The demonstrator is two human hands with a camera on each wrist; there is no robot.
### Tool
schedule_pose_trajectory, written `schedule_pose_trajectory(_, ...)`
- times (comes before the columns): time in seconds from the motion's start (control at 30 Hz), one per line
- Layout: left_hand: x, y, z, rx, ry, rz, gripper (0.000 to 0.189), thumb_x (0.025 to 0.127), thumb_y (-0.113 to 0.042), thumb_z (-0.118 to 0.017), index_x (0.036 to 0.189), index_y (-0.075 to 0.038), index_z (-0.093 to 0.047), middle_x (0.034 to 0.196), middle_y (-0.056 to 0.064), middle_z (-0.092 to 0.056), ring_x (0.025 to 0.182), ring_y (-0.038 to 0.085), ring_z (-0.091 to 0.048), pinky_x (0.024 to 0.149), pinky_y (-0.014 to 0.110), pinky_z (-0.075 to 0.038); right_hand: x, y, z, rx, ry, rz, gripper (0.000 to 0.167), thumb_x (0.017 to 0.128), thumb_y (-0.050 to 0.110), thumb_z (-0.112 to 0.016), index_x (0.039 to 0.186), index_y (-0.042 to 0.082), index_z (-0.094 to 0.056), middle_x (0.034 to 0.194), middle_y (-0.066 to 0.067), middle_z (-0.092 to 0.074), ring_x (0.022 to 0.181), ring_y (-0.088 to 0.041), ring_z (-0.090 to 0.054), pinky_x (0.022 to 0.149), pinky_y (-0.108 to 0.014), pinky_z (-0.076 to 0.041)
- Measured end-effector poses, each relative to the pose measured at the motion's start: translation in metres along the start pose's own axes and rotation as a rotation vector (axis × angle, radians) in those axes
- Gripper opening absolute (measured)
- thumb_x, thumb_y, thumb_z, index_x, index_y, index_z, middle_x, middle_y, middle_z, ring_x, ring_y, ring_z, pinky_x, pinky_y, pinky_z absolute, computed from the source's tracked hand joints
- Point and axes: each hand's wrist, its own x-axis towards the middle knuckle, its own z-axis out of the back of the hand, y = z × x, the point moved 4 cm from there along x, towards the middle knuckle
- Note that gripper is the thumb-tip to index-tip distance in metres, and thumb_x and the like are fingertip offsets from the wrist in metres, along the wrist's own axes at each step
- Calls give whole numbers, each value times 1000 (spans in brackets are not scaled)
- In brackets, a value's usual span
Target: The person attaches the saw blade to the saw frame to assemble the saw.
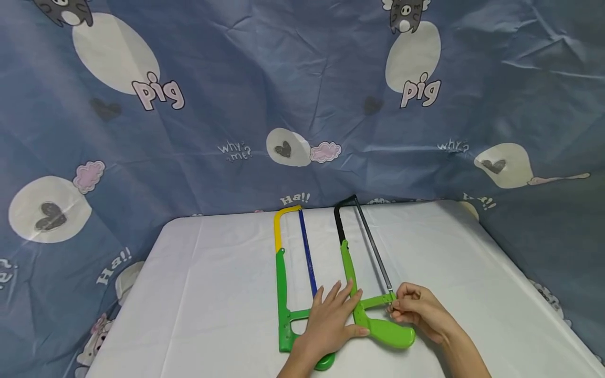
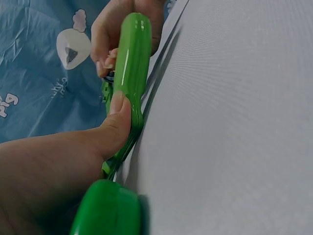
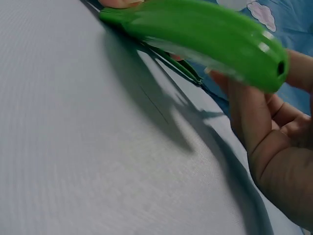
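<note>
Two hacksaws lie side by side on the white table. The right one, a light green hacksaw (image 1: 392,333), has a black front frame and a grey blade (image 1: 373,244). My left hand (image 1: 328,321) rests across its frame with fingers spread, the thumb on the handle (image 2: 134,54). With thumb and fingertips, my right hand (image 1: 420,310) pinches the tension nut at the handle end of the blade; the fingers mostly hide it. In the right wrist view the handle overlaps the right hand (image 3: 274,127). Partly under my left wrist is the green-and-yellow hacksaw (image 1: 282,283) with a blue blade (image 1: 307,252).
A white cloth (image 1: 212,294) covers the table. Behind it hangs a blue printed curtain (image 1: 198,131), which also drops down past the table's left and right sides. Both saws' front ends reach close to the table's back edge.
</note>
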Motion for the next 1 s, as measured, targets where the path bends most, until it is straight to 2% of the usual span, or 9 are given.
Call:
schedule_pose_trajectory(0.27, -1, -2, 1, 32, -20, 0, 79, 88, -67, -55, 154, -27, -39, 165, 1, -27, 151, 33, -28, 118, 65, -20, -1, -3, 4, -66, -26, -42, 8, 95, -2, -55, 91, 5, -53, 88, -9, -73, 77, -12, -74, 71, -25, -61)
schedule_pose_trajectory(0.5, -2, -4, 3, 52, -57, -14, 77, 87, -67, -56, 152, -27, -43, 163, 1, -31, 150, 34, -31, 117, 66, -22, -2, -1, 5, -205, -93, -104, 6, 94, 0, -57, 94, 2, -52, 87, -11, -71, 73, -13, -72, 69, -28, -61)
schedule_pose_trajectory(0.67, -2, -4, 2, 48, -47, -14, 77, 88, -67, -55, 152, -27, -42, 164, 1, -31, 150, 34, -30, 117, 65, -21, -3, 1, 5, -330, -158, -135, 17, 91, 6, -64, 97, -6, -53, 82, -13, -69, 63, -11, -65, 61, -29, -60)
schedule_pose_trajectory(0.87, -1, -3, 0, 31, -27, 0, 77, 87, -68, -55, 152, -29, -41, 164, -1, -29, 151, 33, -29, 117, 65, -20, -5, 1, 3, -389, -180, -125, 19, 91, 6, -63, 97, -9, -54, 81, -13, -69, 62, -13, -65, 60, -31, -60)
schedule_pose_trajectory(1.0, 0, -2, 0, 24, -29, 1, 77, 87, -68, -56, 152, -29, -42, 164, -1, -30, 150, 33, -30, 117, 65, -20, -5, 3, 1, -453, -221, -100, 22, 89, 6, -66, 97, -11, -54, 78, -12, -67, 61, -13, -64, 58, -32, -60)
